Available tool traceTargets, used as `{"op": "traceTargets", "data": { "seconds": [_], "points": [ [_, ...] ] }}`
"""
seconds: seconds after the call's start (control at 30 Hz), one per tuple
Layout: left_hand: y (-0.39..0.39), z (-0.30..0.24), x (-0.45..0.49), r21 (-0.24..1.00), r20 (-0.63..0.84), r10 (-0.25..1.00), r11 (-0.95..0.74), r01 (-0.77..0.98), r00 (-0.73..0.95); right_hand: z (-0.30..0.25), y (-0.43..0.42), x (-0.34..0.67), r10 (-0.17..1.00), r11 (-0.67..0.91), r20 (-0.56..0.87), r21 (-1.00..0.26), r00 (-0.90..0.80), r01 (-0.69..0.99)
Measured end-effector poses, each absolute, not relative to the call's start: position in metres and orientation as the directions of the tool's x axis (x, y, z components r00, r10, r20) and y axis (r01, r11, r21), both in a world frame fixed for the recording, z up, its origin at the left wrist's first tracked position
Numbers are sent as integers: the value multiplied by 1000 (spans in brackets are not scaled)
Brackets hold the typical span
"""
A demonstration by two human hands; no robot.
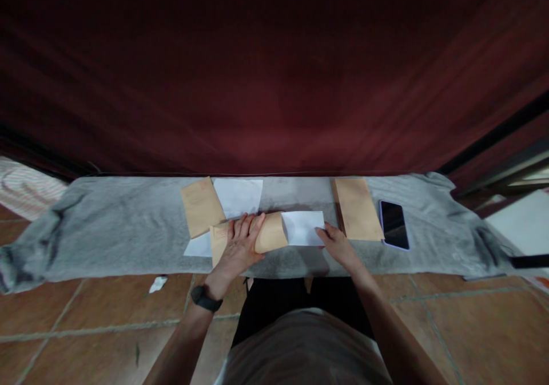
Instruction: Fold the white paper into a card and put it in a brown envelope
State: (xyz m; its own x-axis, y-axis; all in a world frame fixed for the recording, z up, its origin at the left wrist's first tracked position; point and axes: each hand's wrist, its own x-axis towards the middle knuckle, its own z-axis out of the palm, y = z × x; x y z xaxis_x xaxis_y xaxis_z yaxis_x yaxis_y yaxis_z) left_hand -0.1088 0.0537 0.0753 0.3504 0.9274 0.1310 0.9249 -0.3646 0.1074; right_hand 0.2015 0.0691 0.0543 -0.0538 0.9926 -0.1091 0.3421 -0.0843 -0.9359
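A tan envelope (273, 233) lies in front of me, its open end bulging to the right. My left hand (243, 241) rests spread on top of it, fingers apart and pressing it down. A folded white paper (303, 228) sits partly in the envelope's mouth, its left part hidden inside. The right hand (338, 244) pinches the paper's outer right edge between thumb and fingers. Just left of the left hand, another tan envelope (201, 206) lies over white sheets (241, 195).
A grey cloth (128, 225) covers the narrow bench. To the right stands a stack of tan envelopes (358, 209), with a phone (394, 225) beside it. A dark red curtain-like surface (274, 87) rises behind. Crumpled white tissue (158, 284) lies on the tiled floor.
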Motion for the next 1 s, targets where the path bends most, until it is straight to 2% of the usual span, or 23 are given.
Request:
{"op": "traceTargets", "data": {
  "seconds": [0.2, 0.37, 0.6, 1.0],
  "points": [
    [55, 75, -99, 130, 138, 919, -386, 913, 369, 41, 68, 205, 995, -67, -42, -948, 88, 311],
    [57, 72, -92, 150, 145, 908, -414, 898, 394, 34, 63, 196, 997, -65, -47, -951, 65, 303],
    [58, 68, -82, 182, 160, 894, -444, 877, 420, 28, 61, 168, 997, -3, 18, -958, 71, 287],
    [61, 75, -70, 215, 209, 861, -503, 837, 463, 33, 59, 152, 995, -61, -35, -956, 95, 286]
  ]
}}
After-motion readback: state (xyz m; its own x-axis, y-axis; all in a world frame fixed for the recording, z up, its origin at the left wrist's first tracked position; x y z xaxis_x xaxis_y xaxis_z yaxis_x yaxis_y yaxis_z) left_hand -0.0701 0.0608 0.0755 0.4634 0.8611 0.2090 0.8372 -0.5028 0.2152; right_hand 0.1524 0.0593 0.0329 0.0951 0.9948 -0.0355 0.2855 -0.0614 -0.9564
